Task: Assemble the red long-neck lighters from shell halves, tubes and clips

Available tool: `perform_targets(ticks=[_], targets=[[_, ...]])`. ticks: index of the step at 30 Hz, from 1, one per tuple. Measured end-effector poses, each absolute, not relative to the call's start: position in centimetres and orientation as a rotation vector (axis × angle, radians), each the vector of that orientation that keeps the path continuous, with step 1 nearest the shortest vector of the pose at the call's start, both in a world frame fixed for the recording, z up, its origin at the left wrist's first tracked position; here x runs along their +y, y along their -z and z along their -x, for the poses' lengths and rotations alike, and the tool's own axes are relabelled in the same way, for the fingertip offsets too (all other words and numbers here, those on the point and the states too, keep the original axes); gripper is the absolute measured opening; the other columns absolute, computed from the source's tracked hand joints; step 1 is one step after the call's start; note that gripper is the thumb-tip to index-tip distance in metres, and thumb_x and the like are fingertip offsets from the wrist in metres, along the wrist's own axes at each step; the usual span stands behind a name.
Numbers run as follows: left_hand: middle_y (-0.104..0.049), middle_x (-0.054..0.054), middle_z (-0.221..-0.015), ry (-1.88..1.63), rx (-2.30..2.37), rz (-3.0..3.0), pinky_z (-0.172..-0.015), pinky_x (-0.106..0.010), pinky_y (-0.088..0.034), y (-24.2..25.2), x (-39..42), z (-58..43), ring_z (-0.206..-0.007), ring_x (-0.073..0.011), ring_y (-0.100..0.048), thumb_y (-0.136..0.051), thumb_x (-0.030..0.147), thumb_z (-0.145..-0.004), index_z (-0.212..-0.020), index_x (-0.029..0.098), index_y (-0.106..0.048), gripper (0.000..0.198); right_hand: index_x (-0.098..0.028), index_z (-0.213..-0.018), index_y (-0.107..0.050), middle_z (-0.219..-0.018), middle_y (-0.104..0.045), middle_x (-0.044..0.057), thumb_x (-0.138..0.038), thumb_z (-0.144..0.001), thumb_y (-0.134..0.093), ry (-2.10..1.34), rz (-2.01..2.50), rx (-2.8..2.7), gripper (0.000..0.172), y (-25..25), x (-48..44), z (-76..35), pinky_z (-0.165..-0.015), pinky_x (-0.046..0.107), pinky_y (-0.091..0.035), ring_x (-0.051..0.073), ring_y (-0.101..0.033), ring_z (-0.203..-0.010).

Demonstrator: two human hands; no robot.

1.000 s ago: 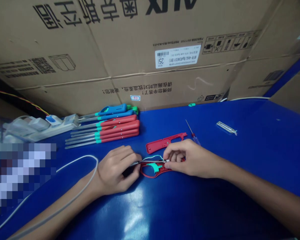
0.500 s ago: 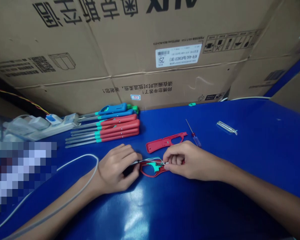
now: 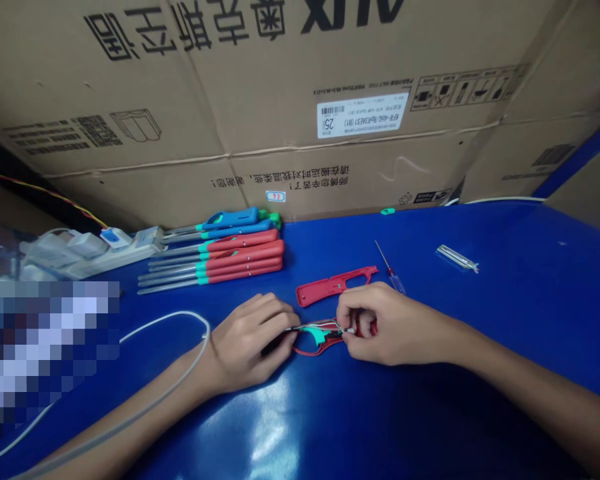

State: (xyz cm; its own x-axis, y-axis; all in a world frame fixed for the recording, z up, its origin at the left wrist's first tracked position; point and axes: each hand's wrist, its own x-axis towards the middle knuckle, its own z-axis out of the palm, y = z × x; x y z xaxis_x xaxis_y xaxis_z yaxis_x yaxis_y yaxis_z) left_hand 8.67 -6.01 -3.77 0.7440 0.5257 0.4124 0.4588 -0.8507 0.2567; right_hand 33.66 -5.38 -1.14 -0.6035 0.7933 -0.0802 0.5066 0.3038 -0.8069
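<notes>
An open red handle shell (image 3: 316,342) with a teal trigger and thin wires lies on the blue table (image 3: 430,400). My left hand (image 3: 250,340) is closed on its metal front end, pressing it down. My right hand (image 3: 385,323) pinches a small part with the wires at the shell's right end. The matching red cover half (image 3: 335,285) lies just behind, apart from both hands.
Several finished red and blue tools (image 3: 225,257) lie stacked at the back left beside a white power strip (image 3: 95,250). A small screwdriver (image 3: 389,268) and a metal piece (image 3: 457,258) lie to the right. Cardboard boxes (image 3: 280,100) wall the back. A white cable (image 3: 155,320) loops at left.
My right fingers have drawn the wires down flatter into the shell. Both hands stay on the shell; the view shifted slightly.
</notes>
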Motion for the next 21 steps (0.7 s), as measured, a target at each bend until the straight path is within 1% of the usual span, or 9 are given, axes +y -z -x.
perform_targets(ticks=[4,8,11,16,21], targets=[[-0.067,-0.008,-0.093,-0.742,0.772,-2.788,-0.075,-0.032,-0.048,3.82,-6.11,-8.86,-0.085,-0.0182,-0.06,-0.052,0.008,-0.087,-0.099,0.016,-0.06,0.016,-0.018,-0.065,-0.052,-0.062,-0.056,-0.005,-0.011,-0.064,-0.058,-1.181,1.165,-2.297,0.009,1.26,-5.31,-33.86,-0.045,0.018,-0.037,0.006,-0.05,-0.053],[-0.067,-0.005,-0.085,-0.716,0.856,-2.807,-0.071,-0.03,-0.046,3.76,-6.06,-8.66,-0.077,-0.0161,-0.06,-0.051,0.011,-0.089,-0.097,0.016,-0.06,0.013,-0.018,-0.067,-0.053,-0.064,-0.056,-0.005,-0.013,-0.064,-0.06,-1.177,1.17,-2.294,0.009,1.35,-5.35,-33.91,-0.047,0.018,-0.039,0.007,-0.052,-0.056],[-0.067,-0.004,-0.084,-0.714,0.875,-2.813,-0.068,-0.029,-0.045,3.73,-5.93,-8.47,-0.074,-0.0155,-0.06,-0.051,0.012,-0.089,-0.097,0.017,-0.06,0.013,-0.018,-0.067,-0.054,-0.066,-0.057,-0.004,-0.014,-0.065,-0.06,-1.162,1.179,-2.295,0.008,1.31,-5.38,-33.81,-0.049,0.019,-0.04,0.007,-0.052,-0.057],[-0.067,-0.006,-0.085,-0.715,0.873,-2.8,-0.07,-0.03,-0.046,3.64,-5.89,-8.52,-0.076,-0.0165,-0.061,-0.053,0.015,-0.088,-0.101,0.016,-0.06,0.015,-0.017,-0.067,-0.055,-0.063,-0.057,-0.004,-0.012,-0.065,-0.059,-1.16,1.18,-2.291,0.007,1.12,-5.37,-33.61,-0.05,0.019,-0.04,0.007,-0.051,-0.056],[-0.067,-0.008,-0.088,-0.726,0.855,-2.756,-0.072,-0.033,-0.049,3.65,-6.24,-8.76,-0.079,-0.0192,-0.06,-0.058,0.019,-0.086,-0.104,0.015,-0.06,0.019,-0.018,-0.067,-0.054,-0.062,-0.055,-0.004,-0.012,-0.065,-0.058,-1.16,1.183,-2.299,0.008,1.05,-5.4,-33.6,-0.05,0.02,-0.038,0.007,-0.05,-0.055]])
